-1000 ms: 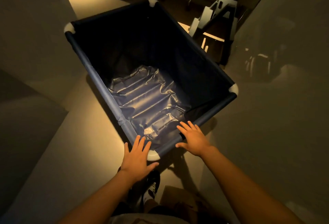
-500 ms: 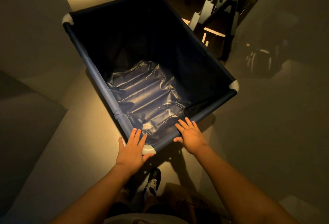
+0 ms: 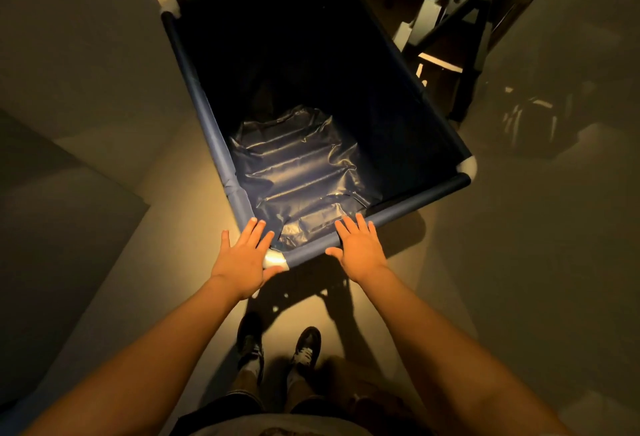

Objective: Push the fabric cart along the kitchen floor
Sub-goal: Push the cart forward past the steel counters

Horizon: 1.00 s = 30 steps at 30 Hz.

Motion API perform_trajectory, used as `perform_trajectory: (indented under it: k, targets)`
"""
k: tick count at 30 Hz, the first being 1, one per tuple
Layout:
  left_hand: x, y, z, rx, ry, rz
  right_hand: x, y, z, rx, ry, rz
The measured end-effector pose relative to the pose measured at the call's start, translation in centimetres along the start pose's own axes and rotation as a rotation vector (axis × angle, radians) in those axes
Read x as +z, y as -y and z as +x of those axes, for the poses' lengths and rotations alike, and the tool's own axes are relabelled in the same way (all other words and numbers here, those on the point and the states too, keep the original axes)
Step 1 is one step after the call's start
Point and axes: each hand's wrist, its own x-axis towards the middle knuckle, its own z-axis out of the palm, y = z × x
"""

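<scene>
Two hands rest flat on the near rail of the fabric cart [image 3: 311,96], fingers spread wide and gripping nothing. The left hand [image 3: 244,257] covers the rail's near-left corner beside a white corner joint [image 3: 275,259]; the right hand [image 3: 358,248] lies palm down further along the same rail. The cart stands on the kitchen floor [image 3: 166,262] directly ahead of the person's shoes [image 3: 304,349], angled slightly leftward, its crinkled liner [image 3: 298,176] bare. Dark furniture [image 3: 446,30] stands close beyond the cart's far-right side. Judging from the extended arms, the push seems underway, with open floor at the far-left corner left to cover.
</scene>
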Motion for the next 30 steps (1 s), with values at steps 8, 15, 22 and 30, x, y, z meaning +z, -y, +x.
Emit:
perform_trajectory:
  k: [8, 15, 22, 30]
  targets:
    - [-1.2, -0.4, 0.7, -0.188, -0.022, -0.052, -1.0, 1.8, 3.2, 0.022, -0.035, 0.031]
    - [-1.7, -1.8, 2.0, -0.247, -0.046, -0.093, -2.4, 3.2, 4.5, -0.074, -0.056, 0.138]
    - [-4.3, -4.4, 4.0, -0.263, -0.106, -0.156, -4.5, -2.6, 3.6, -0.103, -0.118, 0.163]
    - [-5.9, -7.1, 8.1, -0.217, -0.137, -0.234, -8.3, -9.4, 4.6, -0.007, -0.169, 0.146]
